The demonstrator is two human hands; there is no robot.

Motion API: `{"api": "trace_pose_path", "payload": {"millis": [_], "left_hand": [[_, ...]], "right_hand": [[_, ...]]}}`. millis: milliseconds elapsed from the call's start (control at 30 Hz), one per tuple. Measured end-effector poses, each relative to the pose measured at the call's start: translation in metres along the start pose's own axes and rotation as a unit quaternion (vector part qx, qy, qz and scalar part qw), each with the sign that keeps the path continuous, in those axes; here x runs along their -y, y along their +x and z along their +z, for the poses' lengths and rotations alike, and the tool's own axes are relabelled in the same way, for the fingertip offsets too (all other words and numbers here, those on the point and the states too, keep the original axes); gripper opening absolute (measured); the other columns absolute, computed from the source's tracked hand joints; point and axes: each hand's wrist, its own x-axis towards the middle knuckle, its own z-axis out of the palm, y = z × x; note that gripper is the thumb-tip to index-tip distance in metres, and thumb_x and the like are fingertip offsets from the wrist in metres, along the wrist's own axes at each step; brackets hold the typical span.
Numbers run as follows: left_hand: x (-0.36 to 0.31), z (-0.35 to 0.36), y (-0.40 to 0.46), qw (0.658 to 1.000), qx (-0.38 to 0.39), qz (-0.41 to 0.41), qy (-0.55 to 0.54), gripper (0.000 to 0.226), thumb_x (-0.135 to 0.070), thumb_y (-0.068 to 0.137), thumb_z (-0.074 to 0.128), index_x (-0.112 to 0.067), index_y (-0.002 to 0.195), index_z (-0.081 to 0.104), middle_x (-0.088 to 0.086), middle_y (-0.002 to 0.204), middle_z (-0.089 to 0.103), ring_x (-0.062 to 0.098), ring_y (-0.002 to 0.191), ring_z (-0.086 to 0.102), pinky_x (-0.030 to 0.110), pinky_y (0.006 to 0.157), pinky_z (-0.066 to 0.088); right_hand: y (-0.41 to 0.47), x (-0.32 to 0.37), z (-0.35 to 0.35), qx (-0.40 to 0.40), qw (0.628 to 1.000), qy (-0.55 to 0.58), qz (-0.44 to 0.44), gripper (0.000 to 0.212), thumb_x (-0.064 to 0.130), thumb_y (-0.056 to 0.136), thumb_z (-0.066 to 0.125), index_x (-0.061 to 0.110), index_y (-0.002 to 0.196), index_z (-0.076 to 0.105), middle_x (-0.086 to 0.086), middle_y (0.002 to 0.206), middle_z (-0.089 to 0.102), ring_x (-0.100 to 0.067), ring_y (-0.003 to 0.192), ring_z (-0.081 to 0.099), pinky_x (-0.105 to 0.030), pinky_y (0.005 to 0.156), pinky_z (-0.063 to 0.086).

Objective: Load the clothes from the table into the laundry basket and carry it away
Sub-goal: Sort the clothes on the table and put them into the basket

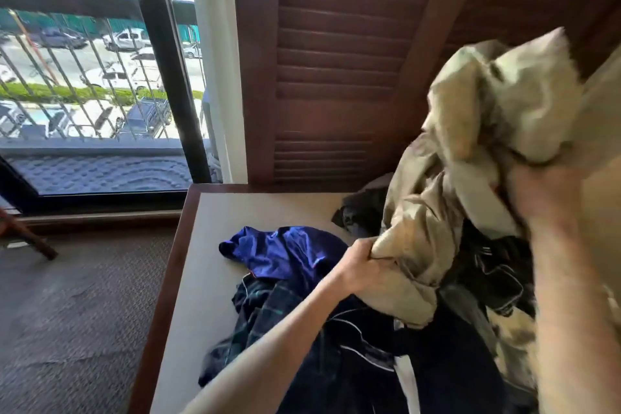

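While you've got both hands up in that beige garment (470,144), here's how it sits. Your left hand (364,267) is low, over the middle of the table (215,279), with the fingers curled tight around a bunched lower edge of the fabric. The cloth comes out of the top of that fist and runs up and to the right. Your right hand (541,198) is higher and closer to the camera, pretty blurry, but the big wad of beige sits right on top of it and spills over the fingers, so it looks like you're gripping it from below. Can't really make out each finger on that side, just that they're buried in the fabric.

So the beige piece is lifted off the pile and stretched between your two hands, the upper bunch in front of the dark louvered wood panel (336,77).

Everything else is on the table: a shiny blue garment (285,252) lying just left of your left hand, a dark plaid piece (265,306) under your left forearm, and a heap of black clothes with thin white piping (487,272) below and between your hands. Another dark item (363,212) sits behind the beige cloth near the wall.

Off to the left is the window (84,60) with parked cars outside.
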Motion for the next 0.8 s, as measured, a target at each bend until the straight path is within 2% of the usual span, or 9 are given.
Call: {"api": "trace_pose_path", "payload": {"millis": [67, 133, 233, 333, 400, 433, 533, 667, 800], "left_hand": [[0.014, 0.008, -0.011, 0.997, -0.007, -0.023, -0.068, 0.032, -0.013, 0.082, 0.066, -0.021, 0.114, 0.068, -0.004, 0.104, 0.073, 0.012, 0.097, 0.068, 0.034, 0.087, 0.057], [0.026, -0.006, -0.022, 0.996, -0.026, -0.047, -0.065, 0.03, -0.011, 0.084, 0.068, -0.026, 0.11, 0.064, -0.001, 0.107, 0.073, 0.015, 0.099, 0.069, 0.035, 0.089, 0.057], [0.036, -0.047, -0.052, 0.994, -0.075, -0.029, 0.074, 0.035, -0.023, 0.086, 0.073, -0.028, 0.119, 0.061, -0.007, 0.121, 0.067, 0.013, 0.112, 0.062, 0.03, 0.098, 0.049], [0.041, -0.081, -0.068, 0.922, -0.2, -0.033, 0.329, 0.063, -0.052, 0.084, 0.072, -0.04, 0.14, 0.045, 0.001, 0.15, 0.042, 0.026, 0.139, 0.039, 0.037, 0.111, 0.033], [0.053, -0.095, -0.053, 0.909, -0.165, -0.141, 0.356, 0.096, -0.069, 0.073, 0.073, -0.048, 0.152, 0.023, 0.011, 0.166, 0.014, 0.039, 0.151, 0.018, 0.053, 0.12, 0.019], [0.063, -0.095, -0.041, 0.91, -0.118, -0.197, 0.345, 0.106, -0.073, 0.069, 0.073, -0.048, 0.155, 0.016, 0.013, 0.167, 0.01, 0.04, 0.151, 0.017, 0.053, 0.12, 0.02], [0.075, -0.086, -0.02, 0.89, -0.052, -0.222, 0.396, 0.089, -0.061, 0.077, 0.072, -0.036, 0.153, 0.033, 0.009, 0.152, 0.047, 0.034, 0.137, 0.047, 0.044, 0.106, 0.044], [0.058, -0.113, 0.0, 0.877, -0.205, -0.165, 0.402, 0.033, -0.029, 0.085, 0.064, -0.027, 0.117, 0.067, 0.012, 0.112, 0.071, 0.038, 0.102, 0.067, 0.042, 0.079, 0.055], [0.042, -0.183, 0.016, 0.893, -0.366, -0.151, 0.215, 0.031, -0.018, 0.076, 0.064, -0.018, 0.106, 0.074, 0.016, 0.101, 0.075, 0.038, 0.098, 0.071, 0.042, 0.081, 0.058]], "right_hand": [[-0.047, 0.016, 0.03, 0.067, 0.992, -0.099, -0.049, 0.046, 0.046, 0.082, 0.068, 0.01, 0.111, 0.067, -0.018, 0.119, 0.062, -0.04, 0.109, 0.059, -0.05, 0.089, 0.051], [-0.126, 0.002, 0.063, 0.255, 0.945, -0.197, -0.06, 0.066, 0.037, 0.072, 0.075, 0.015, 0.132, 0.058, -0.014, 0.139, 0.051, -0.042, 0.126, 0.045, -0.056, 0.101, 0.042], [-0.188, -0.025, 0.074, 0.419, 0.904, -0.079, 0.023, 0.074, 0.037, 0.079, 0.076, 0.025, 0.145, 0.045, 0.0, 0.15, 0.045, -0.027, 0.139, 0.038, -0.039, 0.115, 0.029], [-0.213, -0.036, 0.071, 0.467, 0.877, 0.079, 0.079, 0.113, 0.074, 0.063, 0.078, 0.029, 0.154, 0.028, 0.011, 0.158, 0.029, -0.011, 0.149, 0.023, -0.034, 0.122, 0.022], [-0.224, -0.039, 0.076, 0.479, 0.877, -0.023, 0.035, 0.145, 0.089, 0.05, 0.071, 0.025, 0.159, 0.0, 0.009, 0.165, -0.001, -0.014, 0.154, -0.002, -0.041, 0.126, 0.01], [-0.23, -0.039, 0.08, 0.459, 0.884, -0.082, 0.009, 0.149, 0.091, 0.047, 0.067, 0.022, 0.159, -0.003, 0.001, 0.167, -0.003, -0.022, 0.154, -0.001, -0.049, 0.124, 0.013], [-0.235, -0.054, 0.096, 0.389, 0.907, -0.164, 0.004, 0.109, 0.072, 0.062, 0.057, 0.018, 0.151, 0.024, -0.016, 0.154, 0.039, -0.043, 0.136, 0.042, -0.064, 0.101, 0.041], [-0.227, -0.078, 0.109, 0.356, 0.927, -0.08, 0.084, 0.079, 0.056, 0.069, 0.063, 0.012, 0.134, 0.054, -0.017, 0.133, 0.06, -0.042, 0.121, 0.056, -0.05, 0.096, 0.051], [-0.197, -0.048, 0.09, 0.299, 0.933, 0.051, 0.196, 0.049, 0.038, 0.074, 0.061, 0.01, 0.113, 0.069, -0.016, 0.116, 0.072, -0.038, 0.109, 0.066, -0.028, 0.078, 0.049]]}}
